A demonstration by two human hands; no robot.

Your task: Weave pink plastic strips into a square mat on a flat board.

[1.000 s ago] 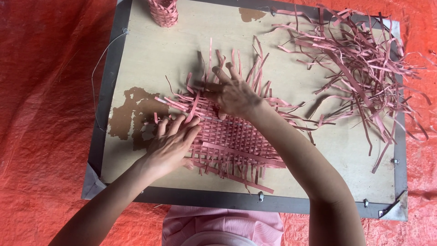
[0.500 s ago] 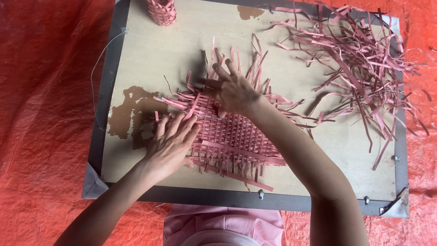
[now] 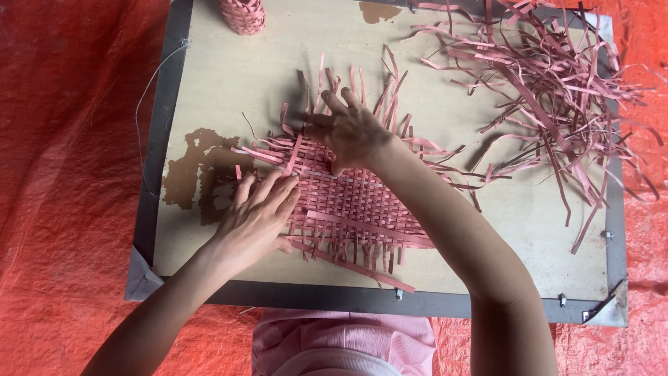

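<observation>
Woven pink strip mat [image 3: 355, 209] lies flat mid-bench [image 3: 209, 90]. Left hand [image 3: 261, 212] flat, fingers spread, pressing mat's left edge. Right hand [image 3: 351, 132] at far edge w/ fingers bent on strips there; can't tell if pinching one. Loose strip pile [image 3: 550, 83] at far right.

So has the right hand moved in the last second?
Barely. The right hand stays pressed on the far edge of the woven mat, no nearer the loose strip pile; only the fingers shift slightly.
</observation>
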